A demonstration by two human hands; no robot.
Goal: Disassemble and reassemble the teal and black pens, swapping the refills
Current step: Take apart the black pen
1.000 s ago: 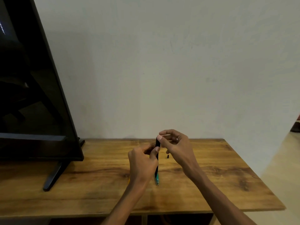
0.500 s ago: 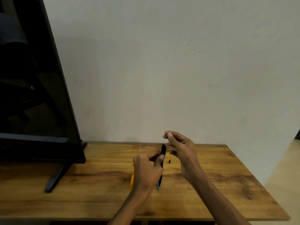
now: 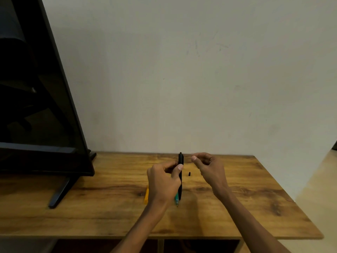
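My left hand [image 3: 164, 181] holds the black pen [image 3: 180, 172] upright above the middle of the wooden table [image 3: 255, 207], thumb pressed on its barrel. A teal pen [image 3: 176, 199] shows just below that hand, its tip pointing toward me; the rest is hidden by my fingers. My right hand [image 3: 209, 168] hovers just right of the black pen's top, fingers curled with thumb and forefinger close together; I cannot tell if something tiny is pinched there. A small black pen part [image 3: 189, 174] lies on the table between my hands.
An orange pen [image 3: 146, 196] lies on the table, partly hidden behind my left wrist. A large dark screen [image 3: 36, 106] on a black stand [image 3: 60, 192] fills the left side. A plain wall rises behind the table. The table's right edge drops to a pale floor.
My right hand has come off the top of the black pen and moved right. The left hand keeps the pen upright. The camera view has tilted upward.
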